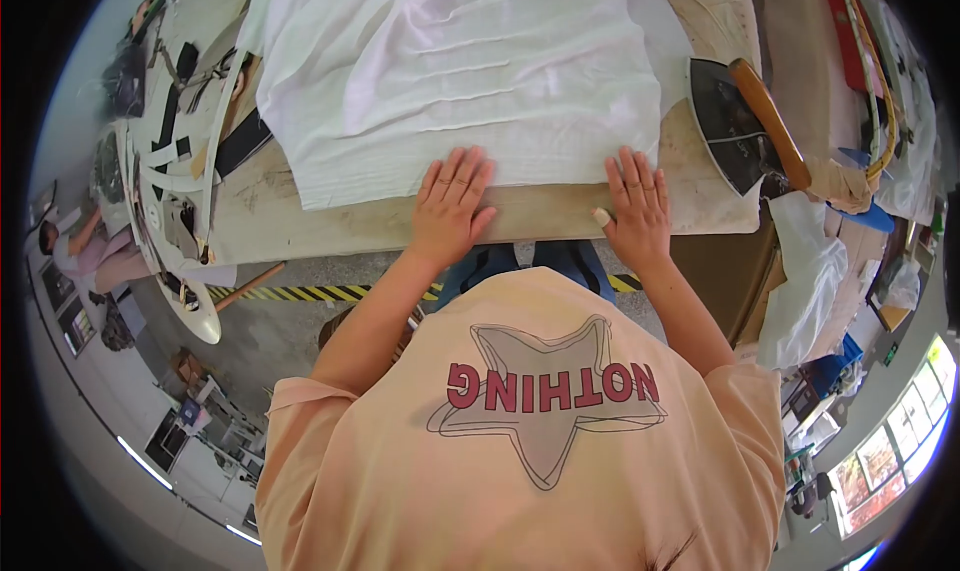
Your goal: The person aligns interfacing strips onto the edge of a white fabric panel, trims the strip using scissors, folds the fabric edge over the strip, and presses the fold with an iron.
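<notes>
A wrinkled white cloth (470, 81) lies spread over the table (350, 233), with creases running across it. On its near edge my left hand (455, 206) rests palm down, fingers spread and flat, the thumb out over the table. My right hand (638, 206) lies flat at the cloth's near right corner, fingers apart, with something pale around the thumb tip. Neither hand grips anything. An iron (735, 126) with a wooden handle is to the right of the cloth.
Rulers and curved templates (222, 141) lie with dark strips at the table's left. Clear plastic (805, 271) hangs at the right, near a cardboard box (725, 276). A person (95, 251) is at the far left. Yellow-black floor tape (290, 293) runs below the table.
</notes>
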Tool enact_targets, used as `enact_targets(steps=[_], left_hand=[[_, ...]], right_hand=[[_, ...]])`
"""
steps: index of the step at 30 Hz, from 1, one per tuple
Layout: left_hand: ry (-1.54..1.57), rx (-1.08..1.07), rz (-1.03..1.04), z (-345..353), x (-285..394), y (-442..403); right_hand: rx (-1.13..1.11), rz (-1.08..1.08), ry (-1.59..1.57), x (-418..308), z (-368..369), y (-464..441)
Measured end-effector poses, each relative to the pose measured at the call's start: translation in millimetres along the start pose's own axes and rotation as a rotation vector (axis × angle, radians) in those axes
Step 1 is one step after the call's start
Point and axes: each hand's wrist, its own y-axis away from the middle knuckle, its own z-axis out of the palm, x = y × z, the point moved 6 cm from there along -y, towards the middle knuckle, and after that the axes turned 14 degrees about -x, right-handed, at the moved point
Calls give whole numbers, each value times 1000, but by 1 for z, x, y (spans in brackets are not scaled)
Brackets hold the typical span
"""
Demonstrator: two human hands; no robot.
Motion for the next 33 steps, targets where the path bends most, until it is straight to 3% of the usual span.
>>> enact_targets(steps=[10,13,18,20,23,27,33], left_hand=[[68,132,-153,-4,-32,30],[94,111,-73,-1,-34,36],[71,249,-140,-21,-55,62],[98,245,-345,-20,-84,87],[87,262,-471,-19,-122,121],[153,194,-369,-12,-141,143],[171,151,-411,-21,-169,182]], right_hand=[[-74,-184,124,-48,9,-32],[-40,-185,124,-49,11,-31],[-40,-210,203,-74,2,-36],[-83,-214,210,-82,9,-40],[-107,-250,199,-85,20,-46],[-109,-235,180,-85,22,-45],[-112,-203,193,-84,25,-50]])
